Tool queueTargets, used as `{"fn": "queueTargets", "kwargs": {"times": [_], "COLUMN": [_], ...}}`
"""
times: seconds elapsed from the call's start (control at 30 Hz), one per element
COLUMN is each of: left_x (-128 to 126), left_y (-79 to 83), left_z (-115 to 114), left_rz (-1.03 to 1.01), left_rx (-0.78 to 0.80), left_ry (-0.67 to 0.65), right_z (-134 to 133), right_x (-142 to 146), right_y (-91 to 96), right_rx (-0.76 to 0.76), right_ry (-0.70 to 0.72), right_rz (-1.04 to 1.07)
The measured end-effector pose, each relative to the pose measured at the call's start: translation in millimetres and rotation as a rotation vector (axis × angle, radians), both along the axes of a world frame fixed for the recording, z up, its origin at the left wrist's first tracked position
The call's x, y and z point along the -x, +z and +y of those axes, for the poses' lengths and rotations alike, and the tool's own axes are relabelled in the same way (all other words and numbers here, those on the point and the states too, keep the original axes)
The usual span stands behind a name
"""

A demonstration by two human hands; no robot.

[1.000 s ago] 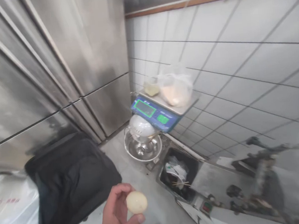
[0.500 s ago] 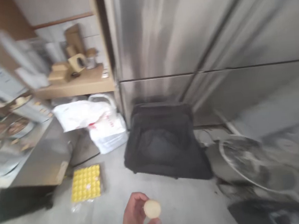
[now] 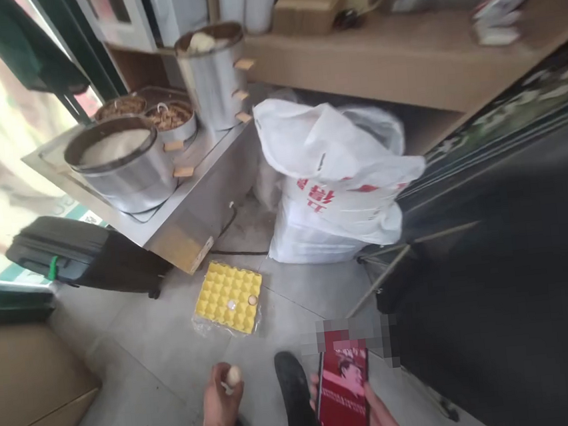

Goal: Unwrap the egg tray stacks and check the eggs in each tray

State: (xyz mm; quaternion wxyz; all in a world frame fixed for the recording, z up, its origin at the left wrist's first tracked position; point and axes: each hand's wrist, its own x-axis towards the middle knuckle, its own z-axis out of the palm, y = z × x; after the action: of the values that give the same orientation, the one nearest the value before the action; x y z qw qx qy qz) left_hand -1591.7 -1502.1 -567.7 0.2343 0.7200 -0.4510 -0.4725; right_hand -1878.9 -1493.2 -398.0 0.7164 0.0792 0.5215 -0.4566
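Observation:
My left hand (image 3: 220,401), low in the view, is closed around a pale egg (image 3: 234,376) held between thumb and fingers. A smartphone (image 3: 342,388) with a red screen rests in the grip of my right hand (image 3: 378,415), to the right of my shoe. On the floor ahead of my left hand lies a yellow egg tray (image 3: 224,289) on clear plastic. Most of its cups are bare; a brown egg (image 3: 253,300) sits near its right edge, and a small whitish item (image 3: 231,305) is in another cup.
A metal steamer counter (image 3: 202,201) at left carries round steamers (image 3: 125,181) of food. Below it stands a black suitcase (image 3: 91,248). A stuffed white bag (image 3: 333,201) sits under the wooden shelf (image 3: 350,66). A large dark object (image 3: 511,271) fills the right side; a cardboard box (image 3: 30,391) is at lower left.
My view has swung left, bringing the steamers and egg tray nearer the middle. My left hand still holds the egg. My right hand with the smartphone has come into view.

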Motion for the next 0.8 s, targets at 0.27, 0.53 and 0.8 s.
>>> {"fn": "queueTargets", "kwargs": {"times": [0.27,0.53,0.8], "left_x": [44.2,69.8,66.9], "left_y": [-185.3,-297.9,-314.4], "left_z": [-91.5,-148.0,-159.6], "left_rz": [-0.069,-0.279,-0.489], "left_rx": [0.18,0.346,0.548], "left_ry": [-0.067,-0.132,-0.267], "right_z": [-130.0,-124.6,-182.4], "right_x": [5.1,36.5,44.9], "right_y": [-173.9,-322.1,-365.8], "right_rx": [0.186,0.076,0.272], "right_ry": [0.143,0.036,0.094], "right_rz": [-0.019,-0.029,-0.036]}}
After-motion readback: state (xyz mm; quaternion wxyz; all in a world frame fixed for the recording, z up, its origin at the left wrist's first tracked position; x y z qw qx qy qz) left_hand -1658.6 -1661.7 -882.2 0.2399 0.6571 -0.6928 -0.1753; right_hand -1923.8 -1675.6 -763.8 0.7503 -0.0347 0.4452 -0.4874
